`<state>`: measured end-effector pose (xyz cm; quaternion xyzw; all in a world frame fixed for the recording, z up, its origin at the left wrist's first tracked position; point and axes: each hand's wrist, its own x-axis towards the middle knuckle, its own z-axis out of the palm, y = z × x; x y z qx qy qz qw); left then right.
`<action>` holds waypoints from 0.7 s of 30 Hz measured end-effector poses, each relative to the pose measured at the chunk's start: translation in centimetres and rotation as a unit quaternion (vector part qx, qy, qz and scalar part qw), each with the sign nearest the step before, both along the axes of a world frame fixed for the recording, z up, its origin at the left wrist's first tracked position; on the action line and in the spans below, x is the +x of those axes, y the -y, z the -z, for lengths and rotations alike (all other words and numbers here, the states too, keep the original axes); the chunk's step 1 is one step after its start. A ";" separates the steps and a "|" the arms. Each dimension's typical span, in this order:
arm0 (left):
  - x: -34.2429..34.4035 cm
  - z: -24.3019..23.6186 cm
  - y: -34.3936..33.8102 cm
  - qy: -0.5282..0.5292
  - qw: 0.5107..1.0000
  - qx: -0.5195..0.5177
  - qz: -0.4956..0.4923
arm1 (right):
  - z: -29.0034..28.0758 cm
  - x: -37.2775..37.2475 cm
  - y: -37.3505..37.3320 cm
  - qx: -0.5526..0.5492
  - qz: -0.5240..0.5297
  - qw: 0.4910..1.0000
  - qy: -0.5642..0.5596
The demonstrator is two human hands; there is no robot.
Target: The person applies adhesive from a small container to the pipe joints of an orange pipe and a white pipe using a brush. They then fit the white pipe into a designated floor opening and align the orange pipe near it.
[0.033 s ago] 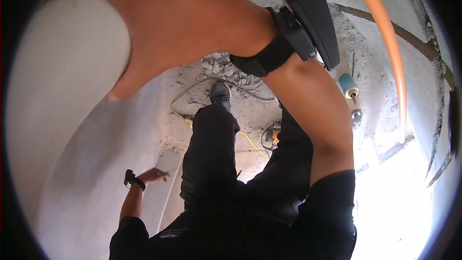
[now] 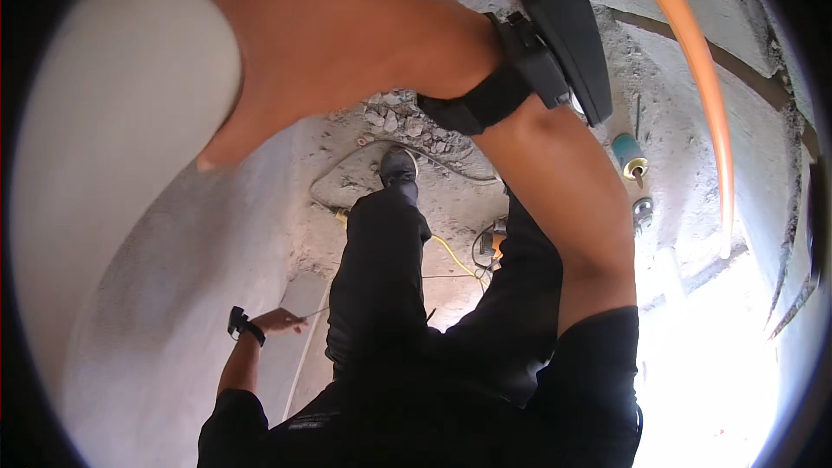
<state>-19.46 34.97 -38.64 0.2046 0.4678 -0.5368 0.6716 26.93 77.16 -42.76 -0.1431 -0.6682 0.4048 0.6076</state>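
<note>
Both my hands meet the plastered wall [image 2: 147, 234]: right hand [image 2: 321, 43] spread flat, holding nothing; left hand [image 2: 279, 321] pinches a thin tool, smoothing unfinished.

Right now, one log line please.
right hand: against white curved surface | left hand: low, beside grey wall | floor: rubble, yellow cable

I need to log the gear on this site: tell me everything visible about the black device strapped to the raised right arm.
The black wrist device is a flat, rounded-rectangular slab, plastic by its look, standing off the outer side of the right wrist. A wide black strap, fabric-like with a buckle piece beside the slab, wraps snugly around the bare wrist. It sits high in the view, tilted, in front of the rough grey concrete wall. Only the strap and skin touch it.
</note>
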 end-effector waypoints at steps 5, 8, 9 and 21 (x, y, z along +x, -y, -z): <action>0.0 5.1 -4.2 -0.009 0.914 0.399 -0.068 | 2.4 2.8 -1.2 0.013 0.026 0.999 0.020; 12.5 5.0 -19.9 0.019 0.660 0.679 -0.320 | 4.1 0.8 -1.8 0.018 0.052 0.998 0.034; 14.9 6.0 -23.1 0.054 0.552 0.756 -0.348 | 3.9 1.0 -2.3 0.026 0.037 0.998 0.041; 28.8 10.0 -42.8 0.347 0.250 0.793 -0.433 | 6.5 -0.8 -5.7 -0.049 0.104 0.979 0.168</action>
